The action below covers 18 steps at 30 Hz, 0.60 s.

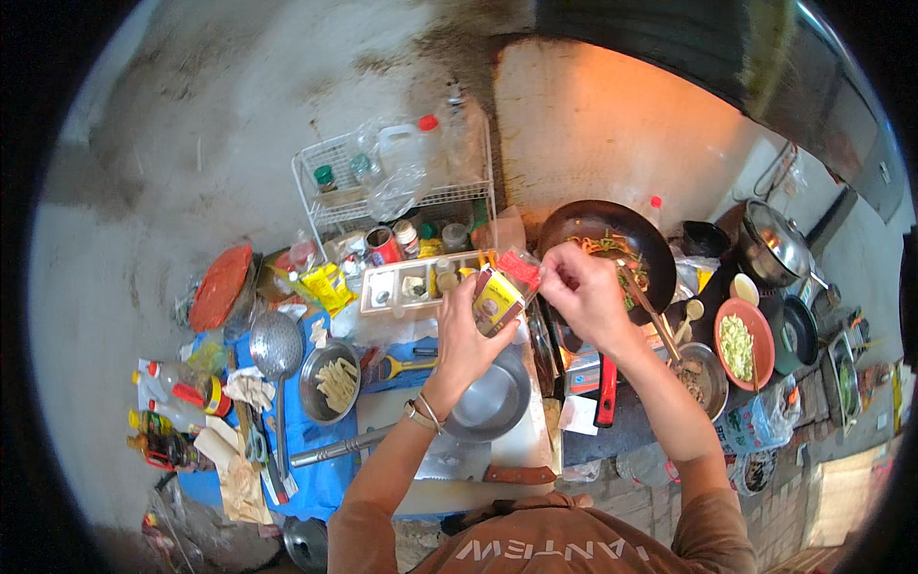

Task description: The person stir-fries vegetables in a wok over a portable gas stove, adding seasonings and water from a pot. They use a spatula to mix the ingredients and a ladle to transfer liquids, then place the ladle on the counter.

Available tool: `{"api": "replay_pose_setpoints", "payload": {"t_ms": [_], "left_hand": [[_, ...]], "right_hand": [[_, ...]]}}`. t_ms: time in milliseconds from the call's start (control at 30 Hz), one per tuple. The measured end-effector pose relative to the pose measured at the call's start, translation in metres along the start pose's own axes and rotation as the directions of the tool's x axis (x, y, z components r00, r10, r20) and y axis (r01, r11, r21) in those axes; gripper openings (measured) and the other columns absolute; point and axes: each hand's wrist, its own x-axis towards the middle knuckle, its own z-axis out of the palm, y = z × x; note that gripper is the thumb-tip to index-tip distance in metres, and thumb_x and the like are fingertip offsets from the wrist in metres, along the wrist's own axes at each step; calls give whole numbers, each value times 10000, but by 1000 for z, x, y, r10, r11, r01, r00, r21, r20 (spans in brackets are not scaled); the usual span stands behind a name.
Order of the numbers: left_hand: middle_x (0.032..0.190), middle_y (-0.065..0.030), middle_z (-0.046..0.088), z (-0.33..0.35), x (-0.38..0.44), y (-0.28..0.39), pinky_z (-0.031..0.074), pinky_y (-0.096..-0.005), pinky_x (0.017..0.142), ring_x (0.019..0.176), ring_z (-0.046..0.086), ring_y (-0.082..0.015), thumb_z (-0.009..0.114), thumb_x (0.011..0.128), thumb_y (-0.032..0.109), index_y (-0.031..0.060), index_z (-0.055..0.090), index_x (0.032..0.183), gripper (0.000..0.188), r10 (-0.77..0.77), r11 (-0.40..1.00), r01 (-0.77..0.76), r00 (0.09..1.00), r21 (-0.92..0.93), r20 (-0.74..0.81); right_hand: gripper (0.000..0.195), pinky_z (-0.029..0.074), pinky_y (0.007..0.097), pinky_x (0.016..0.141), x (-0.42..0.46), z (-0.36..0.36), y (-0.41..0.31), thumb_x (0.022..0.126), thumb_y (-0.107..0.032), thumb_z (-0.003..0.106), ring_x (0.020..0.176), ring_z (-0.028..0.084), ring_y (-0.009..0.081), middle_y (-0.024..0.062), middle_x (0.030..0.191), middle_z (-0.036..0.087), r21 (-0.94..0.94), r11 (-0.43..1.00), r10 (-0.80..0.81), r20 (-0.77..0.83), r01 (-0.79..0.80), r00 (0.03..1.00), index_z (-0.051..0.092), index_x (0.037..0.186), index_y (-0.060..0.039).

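Note:
My left hand (462,337) grips a small yellow and dark-red box (497,301) that bears writing. From its upper end sticks a clear and red plastic bag (519,268). The fingertips of my right hand (587,294) are pinched together at the bag's right edge; whether they hold it is hard to tell. Behind that hand a dark wok (656,247) contains cut vegetables (609,247), and a wooden-handled utensil (649,316) leans across its rim. Beneath my left hand lies a grey metal pan (495,402). A divided seasoning box (391,287) stands just beyond it.
A brown-handled knife (520,474) lies near the front edge. To the left are a skimmer (276,344) and a bowl of pale strips (330,380). At right stand a pink bowl of chopped greens (739,344) and a metal bowl (706,380). A wire rack (323,215) holds bottles.

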Motion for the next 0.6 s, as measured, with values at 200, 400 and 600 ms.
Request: {"api": "replay_pose_setpoints", "payload": {"t_ms": [200,400,600], "left_hand": [[1056,-106,534,31,-3,36,430,-305,833,958,535,-174,784,641,179,3,355,1189,718,-119,816,213,972,-538,205],[1012,-45,525,78,-13,61,430,-260,799,890,510,-98,473,920,183,26,397,1163,300,-208,430,382,924,-818,322],[1015,-47,542,104,-14,65,439,-243,790,912,515,-84,469,922,185,21,422,1070,226,-279,165,407,893,-899,353]], "right_hand": [[69,401,185,478,4,-42,12,837,-58,546,543,490,44,-3,662,547,356,906,247,-1,-230,969,523,806,0],[208,450,218,608,-21,-63,43,885,-160,527,727,539,81,41,847,587,494,800,403,-23,-340,915,495,1033,-18],[396,457,253,732,-87,-52,43,768,-79,660,845,555,114,67,926,581,381,813,462,40,-441,886,457,1099,-1]]}}
